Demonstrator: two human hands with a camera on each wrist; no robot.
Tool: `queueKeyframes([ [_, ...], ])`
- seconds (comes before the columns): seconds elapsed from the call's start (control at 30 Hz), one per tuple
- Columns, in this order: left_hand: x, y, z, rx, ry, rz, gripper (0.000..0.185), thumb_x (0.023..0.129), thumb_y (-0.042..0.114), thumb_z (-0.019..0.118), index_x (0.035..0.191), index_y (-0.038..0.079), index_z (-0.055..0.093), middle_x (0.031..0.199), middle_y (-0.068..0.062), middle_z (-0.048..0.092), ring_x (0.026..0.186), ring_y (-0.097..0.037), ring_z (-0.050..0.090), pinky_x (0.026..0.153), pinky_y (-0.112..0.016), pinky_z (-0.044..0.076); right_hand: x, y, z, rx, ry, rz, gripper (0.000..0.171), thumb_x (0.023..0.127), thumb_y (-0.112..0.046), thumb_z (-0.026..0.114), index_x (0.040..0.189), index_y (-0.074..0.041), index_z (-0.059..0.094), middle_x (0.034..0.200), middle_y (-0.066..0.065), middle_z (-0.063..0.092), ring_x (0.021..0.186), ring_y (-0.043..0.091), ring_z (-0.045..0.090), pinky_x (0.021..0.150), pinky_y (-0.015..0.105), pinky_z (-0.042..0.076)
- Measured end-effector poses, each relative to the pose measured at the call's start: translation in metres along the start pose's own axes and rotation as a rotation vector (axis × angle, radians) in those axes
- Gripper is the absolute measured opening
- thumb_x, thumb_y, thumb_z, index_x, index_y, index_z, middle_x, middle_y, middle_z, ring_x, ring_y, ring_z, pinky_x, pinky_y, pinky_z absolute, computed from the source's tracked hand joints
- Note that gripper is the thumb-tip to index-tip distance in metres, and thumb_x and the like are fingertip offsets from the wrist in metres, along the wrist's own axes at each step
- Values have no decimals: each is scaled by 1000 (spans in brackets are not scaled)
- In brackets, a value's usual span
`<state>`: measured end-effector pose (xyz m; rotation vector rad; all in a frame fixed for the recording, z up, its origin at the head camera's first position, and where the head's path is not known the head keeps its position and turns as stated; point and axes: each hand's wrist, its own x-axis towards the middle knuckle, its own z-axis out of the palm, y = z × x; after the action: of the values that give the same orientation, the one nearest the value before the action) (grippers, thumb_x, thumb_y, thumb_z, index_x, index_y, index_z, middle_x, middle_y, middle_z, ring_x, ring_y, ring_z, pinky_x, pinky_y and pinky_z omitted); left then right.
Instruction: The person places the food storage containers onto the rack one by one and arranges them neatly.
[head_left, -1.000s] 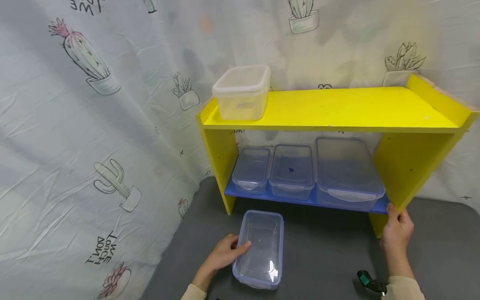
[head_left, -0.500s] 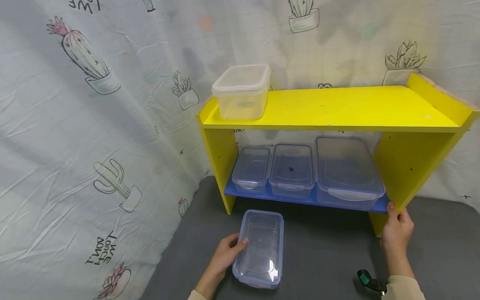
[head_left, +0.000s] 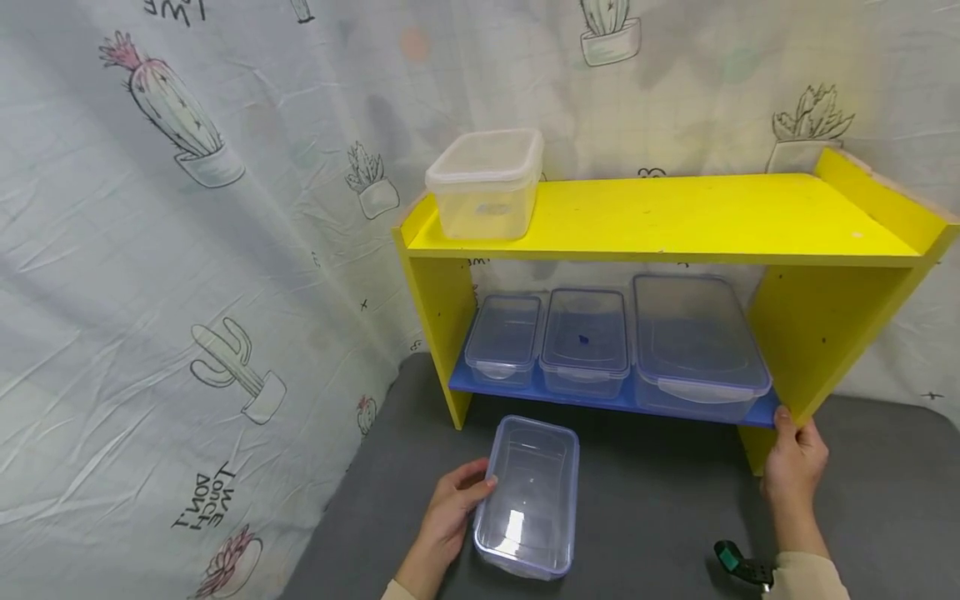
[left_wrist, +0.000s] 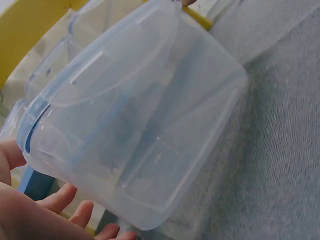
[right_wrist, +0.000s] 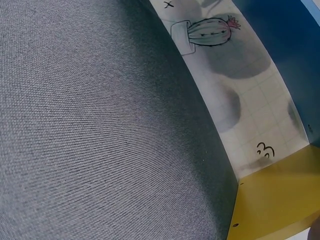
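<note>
On the near part of the grey tabletop [head_left: 660,517], a clear lidded container with a blue-edged lid [head_left: 531,496] is held along its left side by the left hand [head_left: 448,518], whose grip is curled against the container's wall, thumb by the lid's rim and fingers tucked under and beside the base. In the left wrist view the container [left_wrist: 135,120] is seen tilted, its lid turned toward the shelf, and the fingers [left_wrist: 65,197] are seen below it. To the near right, a small dark green and black object [head_left: 738,565] is seen just beside the right sleeve. Farther right, the right hand [head_left: 795,458] is closed on the lower front edge of the right side panel of the yellow shelf unit [head_left: 817,333], thumb to the front. On the blue lower shelf [head_left: 600,400] three clear lidded boxes are lined up: a small one [head_left: 502,337] on the left, a middle one [head_left: 585,340] just beside it, and a large one [head_left: 693,346] on the right. On the yellow top shelf [head_left: 712,212], at its left end, a clear square tub with a whitish lid [head_left: 486,183] is stood. Behind everything, a pale cloth printed with cacti [head_left: 187,250] is hung.
</note>
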<state>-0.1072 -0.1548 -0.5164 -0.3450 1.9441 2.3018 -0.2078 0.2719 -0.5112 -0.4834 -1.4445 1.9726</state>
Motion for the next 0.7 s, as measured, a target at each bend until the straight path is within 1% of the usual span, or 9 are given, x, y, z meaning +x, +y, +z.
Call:
queueKeyframes([
  [0.1, -3, 4, 4, -48, -34, -14, 57, 86, 8, 69, 136, -8, 47, 108, -10, 63, 87, -16, 64, 77, -29, 53, 1, 2, -1, 28, -3, -9, 8, 95, -19, 64, 97, -18, 72, 82, -11, 61, 80, 8, 47, 69, 11, 38],
  [0.17, -5, 6, 6, -54, -61, -24, 57, 86, 9, 68, 137, -6, 47, 109, -12, 65, 85, -17, 66, 74, -30, 54, 2, 3, -1, 35, -2, -9, 8, 94, -20, 64, 97, -18, 72, 82, -12, 61, 80, 8, 47, 69, 10, 39],
  [0.2, -7, 7, 6, -53, -75, -27, 58, 87, 9, 68, 138, -4, 47, 111, -13, 65, 84, -17, 67, 73, -30, 55, 2, 3, -1, 39, -3, -8, 8, 94, -19, 64, 97, -18, 72, 81, -12, 61, 81, 8, 47, 69, 10, 39],
  [0.27, -10, 7, 7, -42, -108, -25, 60, 87, 11, 68, 141, -1, 45, 123, -17, 61, 87, -17, 67, 72, -30, 55, 2, 3, 0, 32, -1, -9, 9, 95, -18, 64, 97, -18, 72, 81, -13, 61, 80, 8, 47, 69, 10, 39],
  [0.37, -14, 8, 8, 0, -153, -11, 62, 89, 16, 68, 145, 5, 43, 144, -20, 44, 94, -17, 65, 76, -29, 54, 1, 2, 1, 20, 8, -7, 10, 95, -18, 63, 98, -18, 72, 81, -13, 61, 81, 7, 47, 70, 11, 38],
  [0.47, -16, 8, 9, 53, -185, 13, 64, 90, 18, 68, 147, 10, 41, 155, -20, 29, 100, -21, 63, 78, -30, 53, 0, 1, 1, 2, 20, -6, 10, 95, -19, 63, 98, -18, 72, 81, -14, 61, 82, 7, 46, 72, 11, 37],
  [0.57, -18, 8, 8, 98, -219, 17, 64, 91, 21, 67, 149, 16, 39, 158, -20, 25, 102, -25, 63, 78, -34, 55, -1, 0, 1, -6, 15, -1, 11, 95, -21, 63, 98, -18, 72, 81, -14, 60, 83, 7, 46, 73, 12, 37],
  [0.67, -20, 11, 8, 151, -267, 5, 65, 93, 25, 66, 150, 22, 37, 159, -18, 25, 95, -27, 67, 72, -39, 57, -2, 0, 0, -9, 15, 6, 10, 95, -22, 63, 98, -18, 72, 82, -13, 60, 82, 7, 46, 72, 12, 37],
  [0.7, -20, 12, 8, 174, -282, -1, 65, 93, 26, 66, 150, 24, 37, 157, -20, 28, 92, -27, 67, 70, -41, 58, -2, 0, 0, -4, 14, 10, 11, 95, -22, 63, 99, -18, 72, 83, -13, 60, 83, 7, 46, 72, 11, 37],
])
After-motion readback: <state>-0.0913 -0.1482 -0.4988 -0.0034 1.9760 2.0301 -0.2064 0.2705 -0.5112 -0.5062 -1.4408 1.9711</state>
